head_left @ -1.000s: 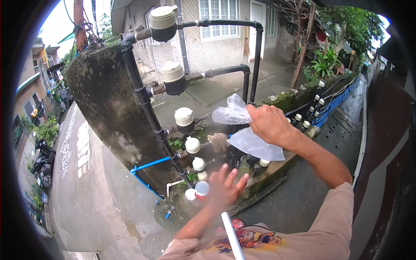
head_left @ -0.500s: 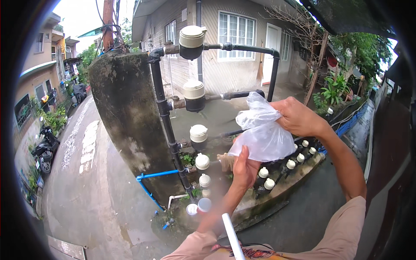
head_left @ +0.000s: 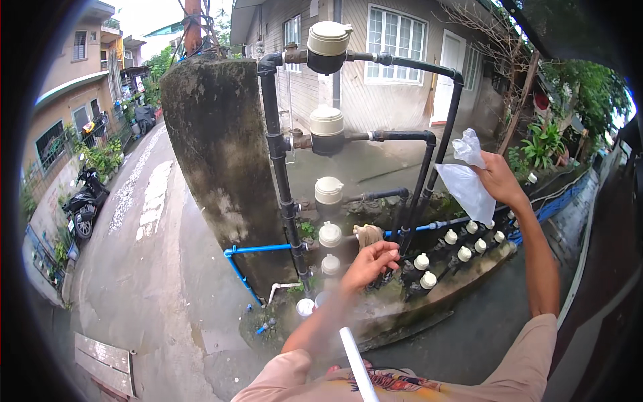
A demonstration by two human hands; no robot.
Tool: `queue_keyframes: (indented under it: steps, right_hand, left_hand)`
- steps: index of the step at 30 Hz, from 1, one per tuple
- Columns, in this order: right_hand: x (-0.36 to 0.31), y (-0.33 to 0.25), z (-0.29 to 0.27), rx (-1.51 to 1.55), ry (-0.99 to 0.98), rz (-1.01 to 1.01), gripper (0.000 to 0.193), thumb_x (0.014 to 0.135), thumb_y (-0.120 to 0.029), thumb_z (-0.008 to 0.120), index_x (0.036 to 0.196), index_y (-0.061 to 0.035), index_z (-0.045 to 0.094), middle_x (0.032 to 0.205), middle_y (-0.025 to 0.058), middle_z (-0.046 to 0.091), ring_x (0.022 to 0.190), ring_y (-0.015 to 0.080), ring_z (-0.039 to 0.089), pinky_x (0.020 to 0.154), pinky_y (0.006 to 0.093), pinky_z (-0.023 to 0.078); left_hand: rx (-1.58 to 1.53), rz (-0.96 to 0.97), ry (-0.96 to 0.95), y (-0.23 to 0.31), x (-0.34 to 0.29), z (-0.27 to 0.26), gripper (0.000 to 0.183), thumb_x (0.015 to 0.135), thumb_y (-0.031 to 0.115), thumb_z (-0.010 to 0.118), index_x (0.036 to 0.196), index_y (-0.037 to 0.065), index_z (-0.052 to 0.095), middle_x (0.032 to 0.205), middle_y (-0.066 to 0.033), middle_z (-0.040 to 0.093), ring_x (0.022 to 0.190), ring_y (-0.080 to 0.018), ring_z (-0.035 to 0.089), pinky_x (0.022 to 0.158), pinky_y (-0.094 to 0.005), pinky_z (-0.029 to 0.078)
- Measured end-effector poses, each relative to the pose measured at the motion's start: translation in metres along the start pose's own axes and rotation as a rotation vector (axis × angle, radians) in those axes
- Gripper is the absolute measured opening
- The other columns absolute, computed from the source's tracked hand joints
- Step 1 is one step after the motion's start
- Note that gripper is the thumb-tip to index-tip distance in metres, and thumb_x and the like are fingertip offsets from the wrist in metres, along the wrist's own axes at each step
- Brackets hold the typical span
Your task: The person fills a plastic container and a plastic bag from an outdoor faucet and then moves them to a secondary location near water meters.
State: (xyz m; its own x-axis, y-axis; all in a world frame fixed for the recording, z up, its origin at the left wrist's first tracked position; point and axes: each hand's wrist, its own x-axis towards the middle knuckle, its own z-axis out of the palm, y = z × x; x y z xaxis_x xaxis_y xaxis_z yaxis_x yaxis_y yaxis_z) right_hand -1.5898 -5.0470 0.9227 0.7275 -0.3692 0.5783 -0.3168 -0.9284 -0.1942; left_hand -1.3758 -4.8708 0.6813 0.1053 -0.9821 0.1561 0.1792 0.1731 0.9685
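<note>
My right hand (head_left: 499,178) is closed on the gathered neck of a clear plastic bag (head_left: 469,191), held up at the right. The bag hangs flattened below my fingers, and its bunched top sticks out above them. Lower and farther left, my left hand (head_left: 372,265) is apart from the bag, its fingers curled together. Whatever may be between those fingertips is too small to make out. Just beyond it, a crumpled beige cloth-like thing (head_left: 368,234) rests by the pipes.
Black pipes (head_left: 278,147) carry water meters (head_left: 327,124) with cream caps. More capped meters (head_left: 429,280) line the low concrete ledge (head_left: 402,325). A mossy concrete post (head_left: 214,154) and blue pipe (head_left: 264,248) stand left. A white tube (head_left: 358,365) juts up near my chest.
My left hand has come off the bag and moved down. My right hand has carried the bag rightward, and it hangs narrower. The view has shifted slightly, placing the pipes farther right.
</note>
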Motion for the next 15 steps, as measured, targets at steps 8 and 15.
queue_keyframes:
  steps: [8,15]
  right_hand:
    - [-0.048,0.015,0.117,0.435,0.084,0.379,0.031,0.101,-0.026,0.052,0.086,0.0001,0.059,0.078,0.0034,0.062,0.076,0.0136,0.057,0.074,0.0301,0.046]
    - [-0.125,-0.031,0.278,0.879,-0.076,0.775,0.032,0.098,-0.038,0.055,0.091,-0.0068,0.055,0.08,0.0002,0.056,0.071,0.0124,0.051,0.065,0.0314,0.043]
  left_hand:
    - [0.73,0.539,0.293,0.071,-0.032,0.028,0.033,0.088,0.012,0.068,0.118,0.0,0.06,0.112,-0.0128,0.064,0.098,-0.0265,0.064,0.086,-0.0344,0.05]
    - [1.07,0.772,-0.041,0.054,-0.052,0.042,0.058,0.083,0.011,0.068,0.137,0.004,0.047,0.144,-0.0176,0.042,0.127,-0.0368,0.048,0.096,-0.0416,0.05]
